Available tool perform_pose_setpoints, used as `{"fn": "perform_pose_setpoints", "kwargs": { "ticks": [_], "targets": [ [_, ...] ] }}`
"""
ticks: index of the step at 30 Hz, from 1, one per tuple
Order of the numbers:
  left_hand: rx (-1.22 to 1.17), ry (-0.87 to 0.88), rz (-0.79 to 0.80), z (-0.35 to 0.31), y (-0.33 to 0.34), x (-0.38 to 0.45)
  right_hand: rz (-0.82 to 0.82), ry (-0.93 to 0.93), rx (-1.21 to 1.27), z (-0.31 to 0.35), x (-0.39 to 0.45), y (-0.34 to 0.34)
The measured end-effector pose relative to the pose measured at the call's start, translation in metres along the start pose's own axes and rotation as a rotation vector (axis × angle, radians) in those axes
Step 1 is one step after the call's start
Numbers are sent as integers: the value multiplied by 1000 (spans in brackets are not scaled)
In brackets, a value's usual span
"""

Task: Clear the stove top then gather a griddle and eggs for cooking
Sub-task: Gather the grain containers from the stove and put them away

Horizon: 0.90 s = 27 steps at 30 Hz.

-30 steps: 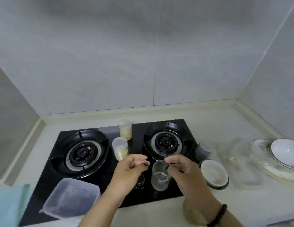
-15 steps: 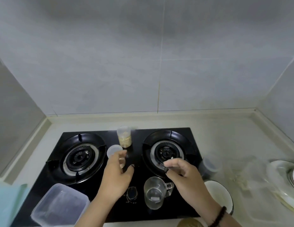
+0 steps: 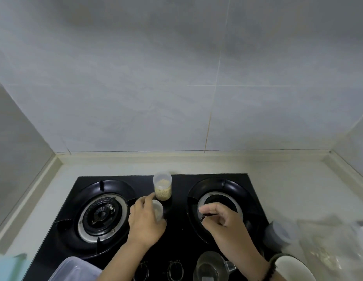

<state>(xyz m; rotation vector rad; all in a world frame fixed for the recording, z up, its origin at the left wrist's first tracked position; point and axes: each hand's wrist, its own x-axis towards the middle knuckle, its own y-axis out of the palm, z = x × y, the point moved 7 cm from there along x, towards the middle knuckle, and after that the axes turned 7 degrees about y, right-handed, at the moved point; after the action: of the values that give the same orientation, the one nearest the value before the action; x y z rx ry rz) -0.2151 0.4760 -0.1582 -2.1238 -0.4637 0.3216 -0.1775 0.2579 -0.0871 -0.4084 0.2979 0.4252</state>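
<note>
Stove top point(image 3: 176, 236): left hand point(image 3: 145, 222) grips small jar point(image 3: 157, 209); right hand point(image 3: 225, 222) loosely curled.

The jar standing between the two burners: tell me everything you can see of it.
The jar is a small clear plastic cylinder with a translucent lid, lower part filled with pale tan grains. It stands upright on the black stove top, toward the back edge. Nothing grips it; the left hand holds a similar smaller jar just in front.
</note>
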Motion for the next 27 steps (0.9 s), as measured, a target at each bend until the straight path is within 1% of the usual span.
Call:
{"fn": "perform_pose_setpoints", "kwargs": {
  "ticks": [5,9,12,16,18,20,23,25,27],
  "targets": [
    [104,16,29,7,9,5,52,9,-43,3,18,20],
    [40,-16,24,13,7,3,100,15,-78,4,22,28],
    [-61,-58,-34,15,-6,-5,96,-8,-105,7,23,25],
    [-398,-98,-181,9,-35,-22,88,-17,-118,7,21,16],
    [-581,-131,-205,1,-51,-32,85,-33,-113,7,19,14],
    [-780,-162,-179,-10,-64,-40,94,-59,-92,9,15,16],
    [-1091,-204,-111,-24,-72,-51,194,-84,-53,11,6,31],
    [-1237,-217,-60,-30,-70,-56,243,-115,-34,15,-2,39],
    [-1341,-223,-27,-34,-63,-59,232,-154,-10,18,-9,43]
  ]
}}
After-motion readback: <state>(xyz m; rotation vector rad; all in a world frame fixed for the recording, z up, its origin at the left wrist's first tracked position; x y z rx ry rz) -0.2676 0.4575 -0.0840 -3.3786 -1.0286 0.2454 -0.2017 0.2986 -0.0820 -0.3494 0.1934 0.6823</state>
